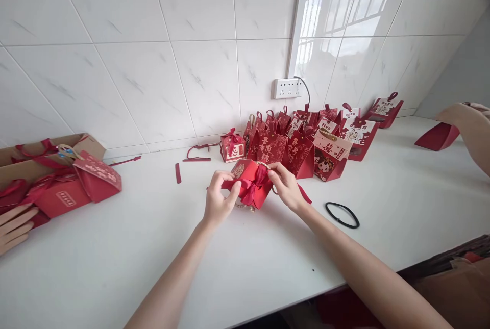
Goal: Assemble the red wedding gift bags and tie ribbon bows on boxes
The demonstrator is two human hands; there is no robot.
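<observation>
A small red gift box (264, 192) with gold cord sits on the white table in front of me, a dark red ribbon (250, 190) tied in a bow across it. At its left side my left hand (221, 197) pinches one loop of the ribbon between thumb and fingers. On the other side my right hand (285, 186) has thumb and fingers closed at the bow's right part, close to the gold cord. A ribbon tail hangs out beyond the right hand. The box's underside is hidden.
Several red gift boxes (272, 148) stand grouped behind, near the tiled wall. A black hair tie (342, 215) lies to the right. Ribbon scraps (178, 173) lie left. More boxes (63, 197) and another person's hand (15, 227) are far left; another person's arm (469, 127) reaches in right.
</observation>
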